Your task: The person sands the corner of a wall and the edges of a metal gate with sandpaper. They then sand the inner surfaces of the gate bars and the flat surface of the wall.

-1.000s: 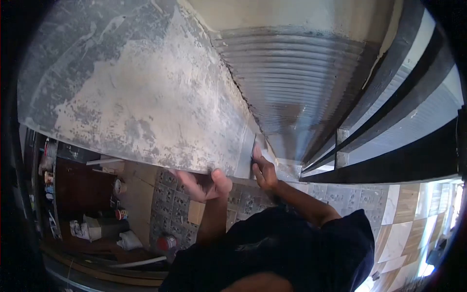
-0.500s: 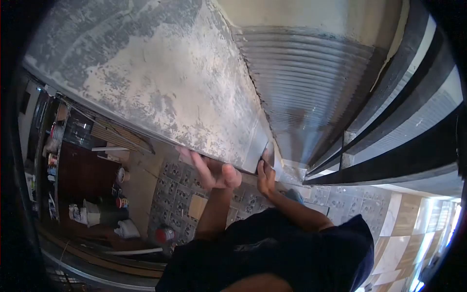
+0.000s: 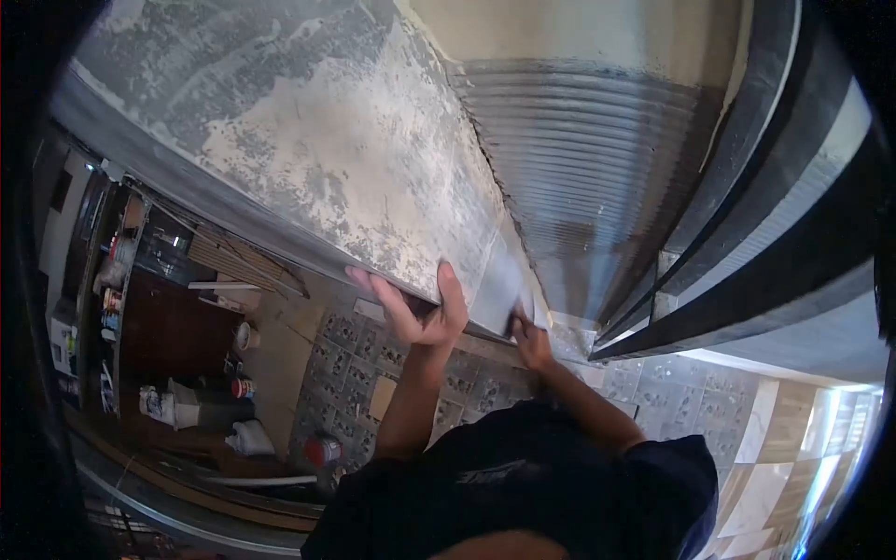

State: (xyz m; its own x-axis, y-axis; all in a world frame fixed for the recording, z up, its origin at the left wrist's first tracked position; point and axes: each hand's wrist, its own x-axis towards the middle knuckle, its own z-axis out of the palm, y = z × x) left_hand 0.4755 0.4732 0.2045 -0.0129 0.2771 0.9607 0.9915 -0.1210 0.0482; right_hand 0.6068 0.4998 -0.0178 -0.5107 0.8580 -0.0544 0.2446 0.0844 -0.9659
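A grey slab with a patchy, pale coat (image 3: 364, 177) slants across the upper left. My left hand (image 3: 425, 313) grips its lower edge, thumb up on the face and fingers along the side. Farther right, near the slab's bottom corner, my right hand (image 3: 533, 345) is closed around the dark handle of a flat tool that looks like a putty knife (image 3: 516, 320). Motion smears its blade against the smooth grey strip at the slab's end. Right of the slab's rough edge lies a ribbed grey surface (image 3: 579, 140).
Dark curved bars (image 3: 747, 252) run along the right side. Below are patterned floor tiles (image 3: 350, 350), a red-and-white can (image 3: 322, 451), a grey bucket (image 3: 219, 401) and a shelf with containers (image 3: 112, 299). Wood-and-white checkered tiles (image 3: 761, 457) lie at lower right.
My left hand has shifted right along the slab's edge, and its thumb now rests on the face. My right hand has moved slightly right and down with the tool. The view has tilted a little.
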